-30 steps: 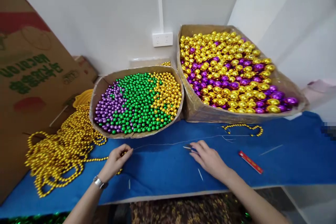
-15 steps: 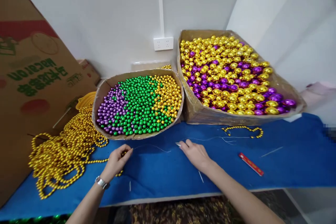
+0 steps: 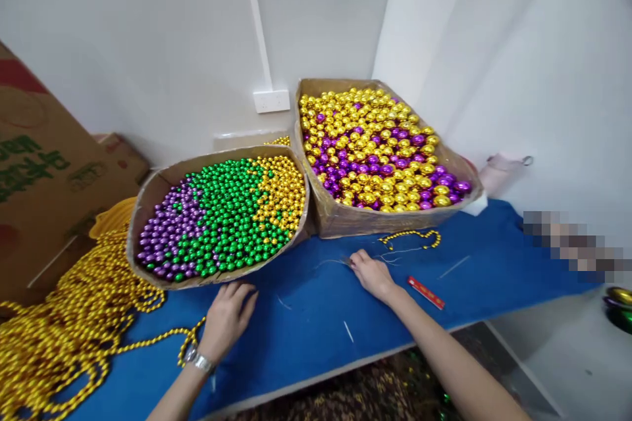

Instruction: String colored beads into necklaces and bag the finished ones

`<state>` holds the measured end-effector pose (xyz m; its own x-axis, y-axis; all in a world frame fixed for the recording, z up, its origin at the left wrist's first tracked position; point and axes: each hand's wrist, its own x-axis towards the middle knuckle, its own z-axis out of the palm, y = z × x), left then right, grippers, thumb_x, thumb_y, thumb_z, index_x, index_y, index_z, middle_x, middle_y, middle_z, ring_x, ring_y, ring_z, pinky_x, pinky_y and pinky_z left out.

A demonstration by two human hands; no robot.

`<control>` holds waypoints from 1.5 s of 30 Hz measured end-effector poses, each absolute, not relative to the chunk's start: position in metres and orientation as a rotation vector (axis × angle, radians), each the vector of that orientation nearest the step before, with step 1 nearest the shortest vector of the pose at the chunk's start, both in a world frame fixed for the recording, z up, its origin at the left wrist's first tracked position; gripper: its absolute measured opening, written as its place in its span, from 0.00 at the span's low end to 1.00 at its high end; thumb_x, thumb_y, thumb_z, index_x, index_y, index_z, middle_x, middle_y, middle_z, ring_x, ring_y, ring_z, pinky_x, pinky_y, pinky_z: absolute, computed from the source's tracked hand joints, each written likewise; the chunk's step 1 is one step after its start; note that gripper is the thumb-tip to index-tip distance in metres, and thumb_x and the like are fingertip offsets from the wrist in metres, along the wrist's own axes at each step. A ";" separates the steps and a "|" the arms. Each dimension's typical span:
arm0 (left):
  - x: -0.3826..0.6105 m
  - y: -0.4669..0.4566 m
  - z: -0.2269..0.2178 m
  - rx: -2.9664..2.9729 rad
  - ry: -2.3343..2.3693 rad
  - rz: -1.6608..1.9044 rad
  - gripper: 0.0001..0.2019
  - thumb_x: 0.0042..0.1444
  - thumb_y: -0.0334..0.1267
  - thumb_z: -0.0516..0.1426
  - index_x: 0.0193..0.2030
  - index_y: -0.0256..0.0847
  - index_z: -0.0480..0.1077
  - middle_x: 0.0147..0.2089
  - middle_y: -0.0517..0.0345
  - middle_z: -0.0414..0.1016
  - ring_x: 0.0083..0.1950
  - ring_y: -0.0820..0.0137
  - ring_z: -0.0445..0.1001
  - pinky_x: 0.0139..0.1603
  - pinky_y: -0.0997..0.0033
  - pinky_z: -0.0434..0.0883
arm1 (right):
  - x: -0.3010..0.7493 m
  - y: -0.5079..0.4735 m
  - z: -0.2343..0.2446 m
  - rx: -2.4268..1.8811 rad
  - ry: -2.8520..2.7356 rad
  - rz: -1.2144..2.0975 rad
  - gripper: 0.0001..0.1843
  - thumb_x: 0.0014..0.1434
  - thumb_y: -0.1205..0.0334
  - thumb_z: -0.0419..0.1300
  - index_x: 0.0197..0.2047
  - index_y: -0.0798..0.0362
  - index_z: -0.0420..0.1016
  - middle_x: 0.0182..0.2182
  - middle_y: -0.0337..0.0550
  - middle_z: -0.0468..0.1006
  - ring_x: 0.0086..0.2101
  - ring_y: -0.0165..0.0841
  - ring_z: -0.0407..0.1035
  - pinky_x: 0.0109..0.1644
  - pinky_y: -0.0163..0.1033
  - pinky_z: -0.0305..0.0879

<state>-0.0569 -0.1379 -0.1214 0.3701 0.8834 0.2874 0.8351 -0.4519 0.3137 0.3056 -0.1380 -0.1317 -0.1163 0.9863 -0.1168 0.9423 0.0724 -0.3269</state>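
My left hand is at the near edge of the smaller bead box, thumb apart from the bent fingers, with nothing visible in it. Purple, green and gold beads fill that box. A gold bead string runs across the cloth to my left wrist. Over the blue cloth, my right hand pinches a small pointed silvery thing, too small to name. Thin thread curves away on its left. Beyond my right hand lies a short gold bead strand with loose thread ends.
A larger box of big gold and purple beads stands behind. Gold bead strings are heaped at left beside a tall carton. A red packet lies right of my right hand; a pink object stands at the back wall.
My left hand has let go of the thread and its fingers have opened near the smaller box. My right hand still pinches. The view has turned to the right.
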 end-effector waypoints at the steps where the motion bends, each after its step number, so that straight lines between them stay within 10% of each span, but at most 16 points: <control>1: -0.040 -0.138 -0.114 2.438 1.469 0.686 0.11 0.60 0.43 0.51 0.41 0.43 0.71 0.42 0.52 0.74 0.44 0.63 0.70 0.47 0.63 0.67 | 0.303 -0.146 -0.127 -1.945 -2.191 0.526 0.11 0.63 0.60 0.54 0.46 0.56 0.68 0.41 0.43 0.72 0.37 0.30 0.70 0.40 0.40 0.68; 6: 0.066 -0.141 -0.080 2.019 0.848 0.646 0.15 0.62 0.44 0.46 0.44 0.42 0.71 0.48 0.51 0.74 0.49 0.66 0.71 0.50 0.67 0.67 | 0.277 -0.215 -0.090 -1.566 -2.218 0.737 0.05 0.62 0.69 0.50 0.36 0.52 0.66 0.36 0.38 0.72 0.37 0.26 0.66 0.41 0.31 0.62; 11: 0.167 -0.143 -0.078 2.064 0.266 0.276 0.19 0.65 0.45 0.42 0.51 0.46 0.70 0.57 0.56 0.70 0.58 0.69 0.66 0.59 0.67 0.59 | 0.283 -0.293 -0.057 -1.399 -1.992 1.023 0.10 0.64 0.59 0.49 0.31 0.51 0.61 0.27 0.35 0.68 0.28 0.25 0.60 0.32 0.30 0.58; 15: 0.215 -0.151 -0.096 2.267 0.070 -0.014 0.16 0.63 0.43 0.46 0.45 0.44 0.73 0.47 0.56 0.77 0.48 0.69 0.73 0.52 0.72 0.63 | 0.332 -0.344 -0.064 -1.276 -1.346 1.260 0.15 0.63 0.50 0.49 0.29 0.50 0.57 0.24 0.35 0.62 0.25 0.26 0.56 0.27 0.32 0.56; 23: 0.253 -0.196 -0.124 2.534 0.173 -0.032 0.10 0.59 0.37 0.51 0.34 0.41 0.73 0.35 0.56 0.76 0.39 0.69 0.73 0.41 0.75 0.66 | 0.410 -0.407 -0.159 -1.967 -0.831 0.592 0.19 0.61 0.42 0.45 0.32 0.48 0.60 0.25 0.39 0.69 0.18 0.27 0.59 0.21 0.34 0.59; 31: 0.272 -0.211 -0.137 2.629 0.298 -0.098 0.11 0.60 0.35 0.48 0.34 0.42 0.71 0.35 0.54 0.72 0.40 0.66 0.71 0.42 0.69 0.67 | 0.403 -0.401 -0.180 -2.157 -1.181 0.440 0.20 0.62 0.49 0.45 0.49 0.48 0.69 0.42 0.47 0.76 0.43 0.38 0.71 0.49 0.44 0.66; 45: 0.279 -0.217 -0.126 2.789 0.269 -0.193 0.12 0.61 0.35 0.46 0.35 0.42 0.69 0.36 0.52 0.70 0.40 0.65 0.69 0.40 0.67 0.67 | 0.382 -0.374 -0.172 -2.414 -1.578 0.236 0.20 0.66 0.53 0.42 0.44 0.49 0.73 0.33 0.44 0.77 0.31 0.32 0.73 0.31 0.31 0.63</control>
